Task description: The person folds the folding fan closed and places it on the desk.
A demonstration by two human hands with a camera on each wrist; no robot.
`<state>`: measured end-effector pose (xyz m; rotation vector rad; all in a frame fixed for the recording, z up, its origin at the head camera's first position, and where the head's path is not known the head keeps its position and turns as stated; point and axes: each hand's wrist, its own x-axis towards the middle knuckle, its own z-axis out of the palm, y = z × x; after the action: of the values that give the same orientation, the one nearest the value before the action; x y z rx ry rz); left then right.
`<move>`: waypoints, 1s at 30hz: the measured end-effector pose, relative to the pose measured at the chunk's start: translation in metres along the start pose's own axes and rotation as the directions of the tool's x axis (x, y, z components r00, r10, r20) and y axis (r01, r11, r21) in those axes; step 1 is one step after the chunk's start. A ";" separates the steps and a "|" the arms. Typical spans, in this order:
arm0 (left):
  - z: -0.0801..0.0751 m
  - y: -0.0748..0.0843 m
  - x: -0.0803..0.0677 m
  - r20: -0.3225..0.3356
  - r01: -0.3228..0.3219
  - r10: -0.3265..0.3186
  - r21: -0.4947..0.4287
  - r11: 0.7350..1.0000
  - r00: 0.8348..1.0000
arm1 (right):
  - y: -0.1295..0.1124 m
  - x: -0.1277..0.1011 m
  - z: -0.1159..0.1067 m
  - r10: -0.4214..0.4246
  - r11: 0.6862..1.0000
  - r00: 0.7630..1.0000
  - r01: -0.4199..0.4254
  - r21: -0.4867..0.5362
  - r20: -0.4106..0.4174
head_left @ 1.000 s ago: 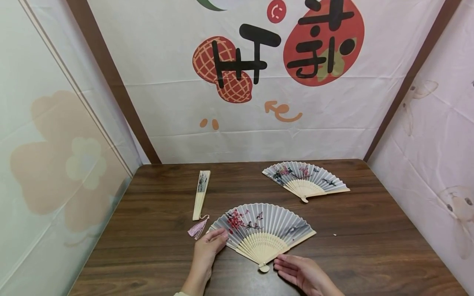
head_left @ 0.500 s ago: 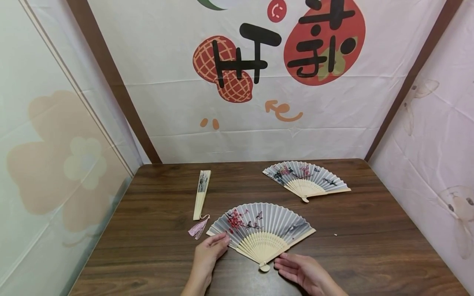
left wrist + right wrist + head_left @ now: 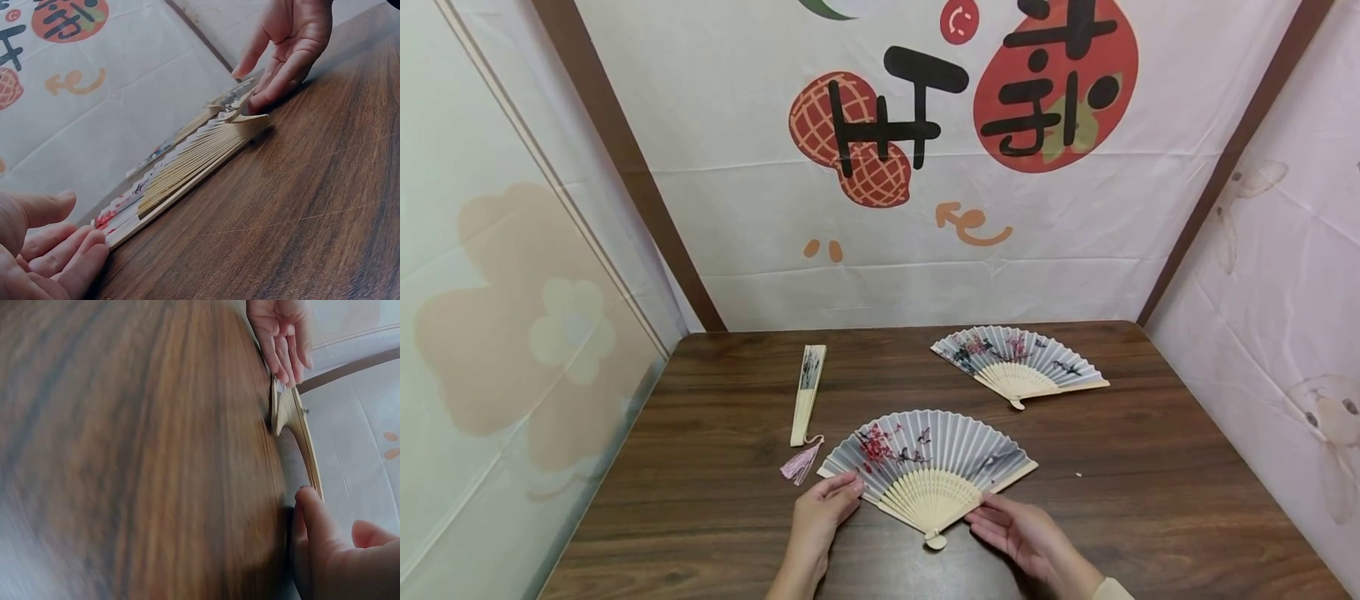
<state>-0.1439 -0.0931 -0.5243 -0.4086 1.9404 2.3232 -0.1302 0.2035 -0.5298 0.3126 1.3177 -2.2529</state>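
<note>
The open fan lies flat on the table just in front of me, spread wide from left to right, its pivot pointing back at me between my hands. My left hand touches the fan's left outer rib with loosely bent fingers; my right hand rests its straight fingers against the right rib near the pivot. Neither grips it. Both sit equally close. Farther off lie a folded fan with a pink tassel, and a second open fan, under printed cloth walls.
</note>
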 end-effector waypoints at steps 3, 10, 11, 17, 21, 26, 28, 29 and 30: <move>0.000 0.000 0.000 0.001 0.001 -0.001 -0.001 1.000 1.000 | -0.004 0.000 -0.004 -0.003 1.000 1.000 0.004 0.008 -0.018; 0.000 0.002 -0.002 0.008 -0.008 0.008 -0.003 1.000 1.000 | -0.013 0.002 -0.012 0.003 0.999 0.999 -0.002 0.044 -0.037; 0.000 0.002 -0.002 0.008 -0.008 0.008 -0.004 1.000 1.000 | -0.013 0.003 -0.012 0.006 0.999 0.999 -0.004 0.045 -0.037; 0.000 0.002 -0.002 -0.001 -0.004 0.004 -0.011 1.000 1.000 | -0.014 0.008 -0.014 0.011 1.000 0.997 -0.009 0.017 -0.073; -0.001 0.001 -0.001 -0.002 -0.005 0.005 -0.014 1.000 1.000 | -0.013 0.009 -0.013 -0.006 1.000 0.996 0.004 -0.015 -0.088; -0.003 0.000 0.000 -0.011 -0.010 0.009 -0.012 1.000 1.000 | -0.012 0.010 -0.012 -0.040 0.998 0.994 0.036 -0.041 -0.099; -0.005 0.000 0.001 -0.016 -0.014 0.014 -0.007 1.000 1.000 | -0.012 0.011 -0.012 -0.047 0.998 0.993 0.043 -0.038 -0.106; -0.005 0.000 0.002 -0.021 -0.013 0.013 -0.004 1.000 1.000 | -0.012 0.011 -0.012 -0.050 0.998 0.993 0.047 -0.034 -0.111; -0.006 0.000 0.002 -0.023 -0.014 0.014 -0.004 1.000 1.000 | -0.012 0.011 -0.012 -0.053 0.998 0.992 0.050 -0.029 -0.115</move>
<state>-0.1449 -0.0989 -0.5258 -0.4247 1.9558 2.3414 -0.1464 0.2150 -0.5314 0.4097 1.4275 -2.2885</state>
